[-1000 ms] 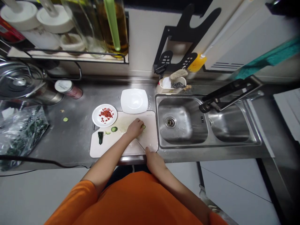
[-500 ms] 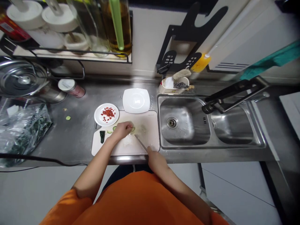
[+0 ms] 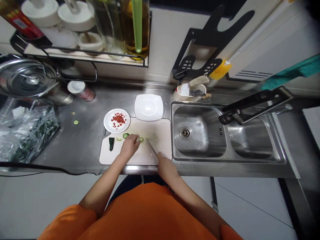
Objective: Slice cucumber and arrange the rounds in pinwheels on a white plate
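Over the white cutting board (image 3: pixel 140 158), the left hand (image 3: pixel 130 145) has its fingers bent close together, a pale green slice (image 3: pixel 141 139) at their tips; I can't tell whether they grip it. To their right, the right hand (image 3: pixel 166 166) has its fingers wrapped around a knife (image 3: pixel 152 148), its tip near the slice. Left of the left fingers lies a dark green stub (image 3: pixel 111 144), a plate of red bits (image 3: pixel 107 121) beyond.

Kitchen, double sink (image 3: pixel 200 151), cutting board (image 3: pixel 150 158), oil bottle (image 3: pixel 143 33)
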Motion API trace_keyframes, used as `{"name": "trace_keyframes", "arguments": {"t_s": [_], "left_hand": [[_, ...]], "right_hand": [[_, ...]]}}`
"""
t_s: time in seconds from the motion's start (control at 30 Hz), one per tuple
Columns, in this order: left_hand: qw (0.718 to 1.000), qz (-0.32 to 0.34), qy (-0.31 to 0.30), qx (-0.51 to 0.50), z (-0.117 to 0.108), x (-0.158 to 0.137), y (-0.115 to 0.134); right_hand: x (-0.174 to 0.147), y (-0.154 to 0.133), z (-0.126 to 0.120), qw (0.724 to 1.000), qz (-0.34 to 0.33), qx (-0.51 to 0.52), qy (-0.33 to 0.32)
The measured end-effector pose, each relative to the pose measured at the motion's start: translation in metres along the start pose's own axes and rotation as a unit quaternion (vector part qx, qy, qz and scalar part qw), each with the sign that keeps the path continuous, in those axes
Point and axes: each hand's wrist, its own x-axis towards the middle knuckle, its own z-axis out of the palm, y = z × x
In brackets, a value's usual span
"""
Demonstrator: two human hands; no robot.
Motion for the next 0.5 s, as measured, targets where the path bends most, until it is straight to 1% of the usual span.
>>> {"name": "trace_keyframes", "arguments": {"t_s": [0.1,0.23,0.5], "left_hand": [[1.0,-0.018,0.023,-0.007,0.009,-0.011,-0.001],[0.998,-0.03,0.05,-0.026,0.018,-0.014,-0.002],[0.995,-0.023,0.079,-0.048,0.022,-0.013,-0.005]], "right_hand": [[0.001,-0.005,0.002,1.0,-0.009,0.001,0.01],[0.003,-0.014,0.003,1.0,-0.022,-0.004,0.001],[0.006,-0.021,0.007,0.999,-0.037,-0.009,0.011]]}}
